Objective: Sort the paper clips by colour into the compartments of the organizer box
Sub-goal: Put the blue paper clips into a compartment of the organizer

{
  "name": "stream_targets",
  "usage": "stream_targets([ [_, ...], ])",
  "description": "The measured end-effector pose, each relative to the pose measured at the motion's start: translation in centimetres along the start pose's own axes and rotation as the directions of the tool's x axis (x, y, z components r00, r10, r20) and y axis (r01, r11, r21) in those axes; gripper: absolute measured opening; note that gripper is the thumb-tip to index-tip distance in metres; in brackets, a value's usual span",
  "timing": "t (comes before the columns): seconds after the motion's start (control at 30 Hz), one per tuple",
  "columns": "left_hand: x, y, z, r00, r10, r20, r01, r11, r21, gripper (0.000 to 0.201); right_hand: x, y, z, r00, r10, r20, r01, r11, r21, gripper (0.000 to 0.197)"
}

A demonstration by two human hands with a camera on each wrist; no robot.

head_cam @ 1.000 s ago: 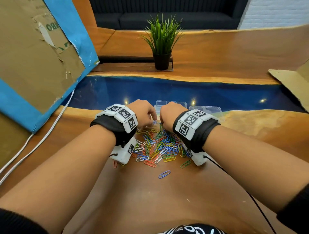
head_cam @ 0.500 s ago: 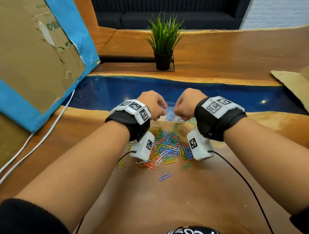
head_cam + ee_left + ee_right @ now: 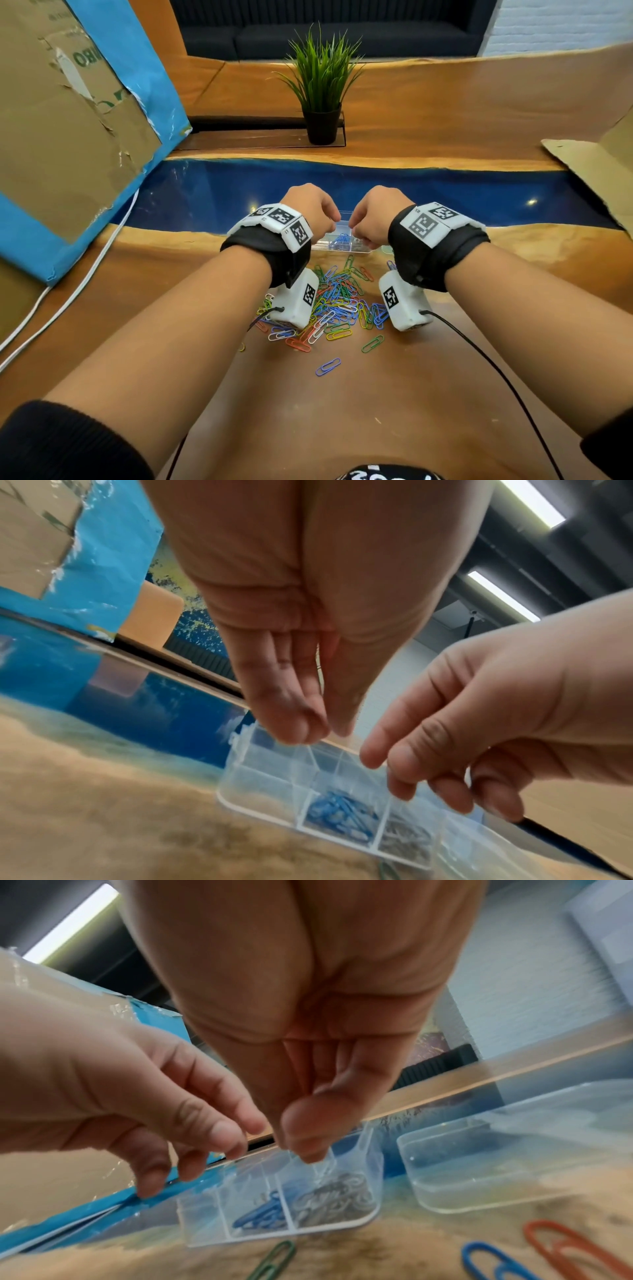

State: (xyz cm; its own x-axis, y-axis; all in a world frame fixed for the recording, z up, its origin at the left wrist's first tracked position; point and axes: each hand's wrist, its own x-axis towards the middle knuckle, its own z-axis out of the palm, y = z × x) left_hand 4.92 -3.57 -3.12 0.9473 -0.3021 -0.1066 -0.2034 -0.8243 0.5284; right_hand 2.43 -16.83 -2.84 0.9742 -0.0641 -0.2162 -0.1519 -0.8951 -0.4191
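The clear organizer box stands on the wooden table just beyond the mixed-colour paper clip pile. One front compartment holds blue clips; the one to its right holds silver-grey clips. My left hand hovers over the box with thumb and fingers pinched tight; what it pinches is hidden. My right hand hovers beside it. Its fingertips pinch a pale, blurred clip above the silver-grey compartment. The hands nearly touch.
A second clear tray lies right of the box. Single blue and green clips lie nearer me. A potted plant stands at the back, taped cardboard and a white cable on the left, more cardboard on the right.
Both hands have lifted off the clip pile and moved forward over the organizer box, fingers staying pinched. They now hang slightly higher and farther than half a second ago.
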Motion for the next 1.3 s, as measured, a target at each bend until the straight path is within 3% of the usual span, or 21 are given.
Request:
stream_targets([
  [0.23,-1.1,-0.9,-1.6,0.994,0.099,0.046,-0.104,0.986,0.127,0.013,-0.5,-0.7,0.2,0.992,-0.121,-0.03,0.119,0.991,-0.066,0.021],
  [0.43,-2.8,-4.9,-3.5,0.999,0.018,0.029,-0.023,0.986,0.166,0.012,-1.0,-3.2,1.0,0.97,-0.241,0.011,0.241,0.967,-0.087,0.02],
  [0.53,-3.7,-6.1,-3.8,0.995,-0.025,0.093,-0.001,0.961,0.277,0.011,-1.2,-4.9,1.7,0.953,-0.299,0.055,0.304,0.946,-0.114,0.02],
  [0.67,-3.9,-6.8,-3.6,0.984,-0.078,0.158,0.011,0.923,0.385,0.018,-1.3,-5.6,2.3,0.946,-0.3,0.127,0.319,0.932,-0.173,0.021],
  [0.8,-3.7,-6.7,-3.4,0.977,-0.097,0.191,-0.002,0.888,0.46,0.011,-1.5,-4.3,2.2,0.935,-0.301,0.185,0.343,0.898,-0.276,0.027],
  [0.93,-3.7,-6.5,-3.3,0.978,-0.096,0.187,-0.004,0.881,0.472,0.006,-1.9,-3.2,2.2,0.889,-0.334,0.313,0.43,0.845,-0.319,0.026],
  [1.3,-4.5,-6.2,-2.9,0.982,-0.076,0.176,-0.006,0.905,0.426,0.009,-2.4,-2.7,2.9,0.879,-0.322,0.351,0.436,0.842,-0.318,0.017],
])
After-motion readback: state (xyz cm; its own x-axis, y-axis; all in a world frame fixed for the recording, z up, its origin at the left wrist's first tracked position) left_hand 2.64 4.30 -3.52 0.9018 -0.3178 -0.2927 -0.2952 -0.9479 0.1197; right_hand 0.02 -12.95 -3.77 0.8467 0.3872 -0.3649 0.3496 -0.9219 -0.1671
